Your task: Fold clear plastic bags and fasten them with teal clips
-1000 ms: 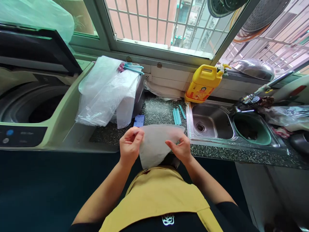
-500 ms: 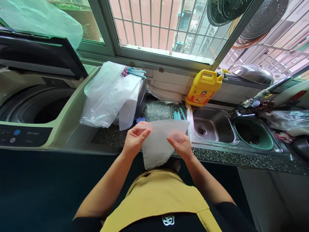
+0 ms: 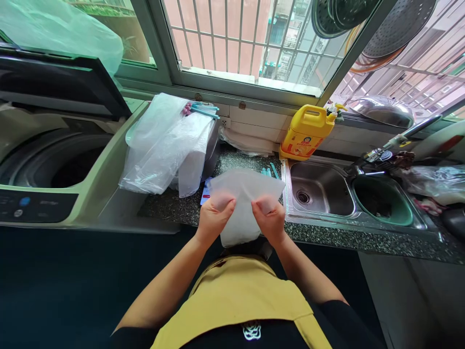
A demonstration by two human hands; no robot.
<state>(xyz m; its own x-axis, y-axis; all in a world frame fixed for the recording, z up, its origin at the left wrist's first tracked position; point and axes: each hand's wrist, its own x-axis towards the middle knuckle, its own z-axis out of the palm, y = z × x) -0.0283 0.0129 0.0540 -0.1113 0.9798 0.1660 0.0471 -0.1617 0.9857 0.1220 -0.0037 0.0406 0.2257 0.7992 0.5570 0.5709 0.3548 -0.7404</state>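
Note:
Between my two hands hangs a translucent white plastic bag [image 3: 241,223], spread out over the counter's front edge. My left hand [image 3: 217,215] pinches its left side, thumb on top and fingers hidden behind the film. On the other side my right hand [image 3: 269,216] grips it the same way. Behind the bag, light-blue sticks [image 3: 274,170] lie on the counter by the sink. A blue and white packet or card [image 3: 205,191] shows just left of the bag, partly covered.
Larger clear plastic bags [image 3: 156,150] with blue sticks on top are heaped at the left, beside an open washing machine [image 3: 83,194]. A yellow jug [image 3: 307,133] stands behind the steel sink [image 3: 321,194]. A green basin [image 3: 381,201] sits in the right bowl.
My left hand has moved right and inward, bringing the hands closer together. The bag now bunches slightly between them and its top edge has shifted left. More of the blue and white item shows.

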